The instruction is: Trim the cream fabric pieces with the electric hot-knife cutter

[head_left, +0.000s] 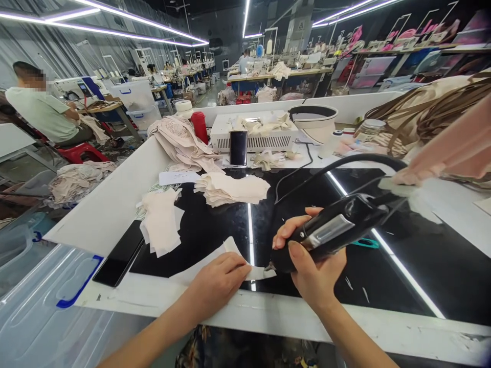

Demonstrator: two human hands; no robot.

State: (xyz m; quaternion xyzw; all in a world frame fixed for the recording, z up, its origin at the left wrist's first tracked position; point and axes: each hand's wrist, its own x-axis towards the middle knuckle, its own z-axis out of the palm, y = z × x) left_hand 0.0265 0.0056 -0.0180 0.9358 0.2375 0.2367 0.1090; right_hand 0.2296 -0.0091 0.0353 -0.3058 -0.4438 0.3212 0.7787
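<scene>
My right hand is wrapped round a black handheld power tool with a silver plate on its side and a thick cable at its back end. The tool's narrow metal tip touches the right end of a curved cream fabric piece, which lies on the glossy black board. My left hand presses on that piece just left of the tip, its fingers bent and close together. Past my left hand lie one stack of cut cream fabric pieces and another fabric stack.
A dark phone lies at the left table edge; another phone leans against a white vented box. Teal-handled snips lie behind the tool. Brown straps are heaped right. A person sits at the far left.
</scene>
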